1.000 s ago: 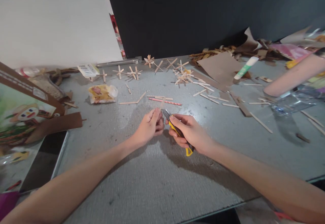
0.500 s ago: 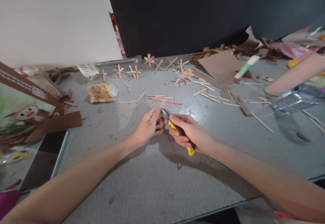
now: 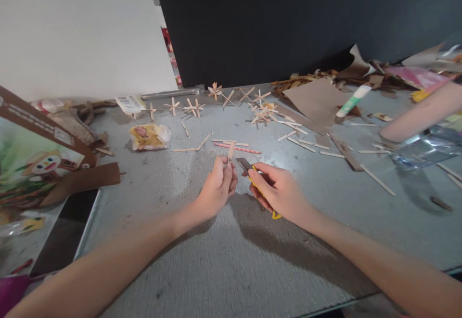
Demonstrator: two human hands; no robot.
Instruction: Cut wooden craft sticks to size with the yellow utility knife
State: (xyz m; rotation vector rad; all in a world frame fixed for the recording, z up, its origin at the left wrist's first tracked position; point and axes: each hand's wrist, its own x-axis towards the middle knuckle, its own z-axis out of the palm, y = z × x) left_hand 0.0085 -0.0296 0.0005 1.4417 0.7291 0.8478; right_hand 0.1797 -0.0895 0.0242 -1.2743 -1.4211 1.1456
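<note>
Between the thumb and fingers of my left hand (image 3: 217, 186) a short wooden stick (image 3: 231, 151) points up and away. My right hand (image 3: 276, 188) is wrapped round a yellow and black utility knife (image 3: 257, 179), its metal tip toward the left hand and a small gap from it. Just beyond the hands, a red patterned strip (image 3: 238, 148) lies beside pale sticks on the grey table (image 3: 202, 270). Farther back stand several star-shaped stick pieces (image 3: 214, 91), and a pile of them (image 3: 264, 114) sits right of centre.
On the left are a phone (image 3: 65, 231), a printed box (image 3: 43, 159) and a yellow packet (image 3: 149, 136). At the right lie loose sticks (image 3: 377, 180), cardboard (image 3: 314, 99), a glue stick (image 3: 353, 101), a clear bottle (image 3: 429, 148) and a pinkish tube (image 3: 422, 111).
The knife has moved right, away from my left hand, and its tip no longer meets the fingers. My left hand has turned a little, and the whole view has shifted slightly.
</note>
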